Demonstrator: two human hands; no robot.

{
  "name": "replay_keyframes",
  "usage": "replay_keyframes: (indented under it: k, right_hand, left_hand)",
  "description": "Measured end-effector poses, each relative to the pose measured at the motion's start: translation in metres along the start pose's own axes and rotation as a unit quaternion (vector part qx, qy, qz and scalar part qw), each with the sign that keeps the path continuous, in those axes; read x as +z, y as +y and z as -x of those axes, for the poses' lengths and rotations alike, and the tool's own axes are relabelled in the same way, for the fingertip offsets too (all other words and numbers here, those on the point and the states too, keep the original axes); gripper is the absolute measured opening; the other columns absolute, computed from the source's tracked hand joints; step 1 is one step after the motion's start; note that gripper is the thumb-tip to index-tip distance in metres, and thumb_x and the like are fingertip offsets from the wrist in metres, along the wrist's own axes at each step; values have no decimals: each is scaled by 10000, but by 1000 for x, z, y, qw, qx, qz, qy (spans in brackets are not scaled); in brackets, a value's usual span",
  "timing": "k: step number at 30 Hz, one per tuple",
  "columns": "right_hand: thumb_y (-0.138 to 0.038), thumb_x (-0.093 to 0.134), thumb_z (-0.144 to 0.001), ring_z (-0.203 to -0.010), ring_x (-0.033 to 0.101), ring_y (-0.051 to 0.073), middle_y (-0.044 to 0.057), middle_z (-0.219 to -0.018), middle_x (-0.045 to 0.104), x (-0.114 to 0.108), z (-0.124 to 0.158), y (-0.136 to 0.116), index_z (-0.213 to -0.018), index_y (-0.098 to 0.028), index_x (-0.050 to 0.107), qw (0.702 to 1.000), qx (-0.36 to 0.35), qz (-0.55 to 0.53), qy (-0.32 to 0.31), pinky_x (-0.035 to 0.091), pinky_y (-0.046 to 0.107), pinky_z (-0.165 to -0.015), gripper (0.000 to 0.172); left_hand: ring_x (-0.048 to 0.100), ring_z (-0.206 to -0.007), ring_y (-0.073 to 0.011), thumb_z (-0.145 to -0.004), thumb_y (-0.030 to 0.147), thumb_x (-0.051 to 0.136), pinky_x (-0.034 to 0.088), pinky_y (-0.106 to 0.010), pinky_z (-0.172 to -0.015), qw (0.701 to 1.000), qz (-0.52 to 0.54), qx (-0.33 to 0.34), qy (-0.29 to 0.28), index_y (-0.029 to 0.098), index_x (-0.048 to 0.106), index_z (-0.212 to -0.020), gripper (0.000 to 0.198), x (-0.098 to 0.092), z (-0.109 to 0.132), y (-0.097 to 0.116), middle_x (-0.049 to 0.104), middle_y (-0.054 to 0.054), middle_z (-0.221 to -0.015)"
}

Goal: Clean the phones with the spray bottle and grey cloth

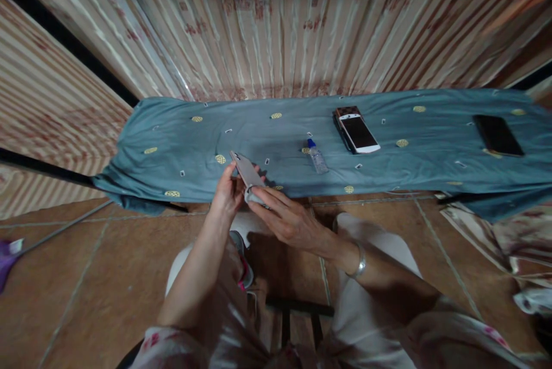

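My left hand (227, 189) is closed around the lower edge of a pale smartphone (247, 170), which is tilted with its back and camera bump facing up. Over the near end of the phone, my right hand (290, 220) presses a small whitish cloth (252, 195) with its fingers; most of the cloth is hidden beneath them. To the right of both hands, a small clear bottle (318, 158) with a blue cap lies on the blue patterned cloth covering the bench (207, 139).
A white phone with a dark screen (359, 132) lies on a dark patterned case (347, 110) at the right. Farther right rests a black tablet or phone (499, 135). Behind hangs a striped curtain (276, 30). Below are my knees and a tiled floor (107, 277).
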State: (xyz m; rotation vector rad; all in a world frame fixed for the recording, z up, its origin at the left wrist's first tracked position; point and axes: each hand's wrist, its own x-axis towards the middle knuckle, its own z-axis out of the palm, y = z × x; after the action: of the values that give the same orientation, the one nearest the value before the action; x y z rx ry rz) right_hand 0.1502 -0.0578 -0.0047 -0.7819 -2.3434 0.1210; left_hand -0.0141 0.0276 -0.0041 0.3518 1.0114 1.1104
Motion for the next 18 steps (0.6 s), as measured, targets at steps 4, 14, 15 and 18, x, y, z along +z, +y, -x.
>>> replay_keyframes:
  k: [4,14,15,18]
  right_hand:
    - [-31,365,-946,-1461,324,255,185,-1443,509,-4,1,3,-1411,-92,454,1000,-13,6,9,394,457,-1184,477]
    - [-95,405,-958,-1362,479,238,166,-1345,601,5,20,23,-1268,-126,603,998,42,-25,25,475,435,-1120,369]
    - [-109,402,-961,-1336,507,232,152,-1331,613,4,21,26,-1259,-148,615,997,64,-30,32,486,437,-1107,368]
    - [-148,403,-970,-1259,578,216,124,-1303,643,0,23,37,-1226,-194,648,987,143,-44,66,497,434,-1082,356]
  left_hand:
    - [720,-798,-222,-947,385,431,588,-405,-812,1000,15,-11,-9,117,591,-1202,403,5,4,2,740,-116,-890]
    - [718,-944,-276,-917,436,495,552,-500,-884,999,34,26,-21,154,508,-1341,510,-5,6,11,719,-161,-1104]
    - [718,-946,-280,-914,441,497,552,-501,-883,999,29,20,-24,147,512,-1339,517,-5,7,11,718,-167,-1109]
    - [720,-952,-280,-932,432,461,557,-486,-888,999,18,8,-34,121,538,-1318,502,0,11,8,722,-172,-1100]
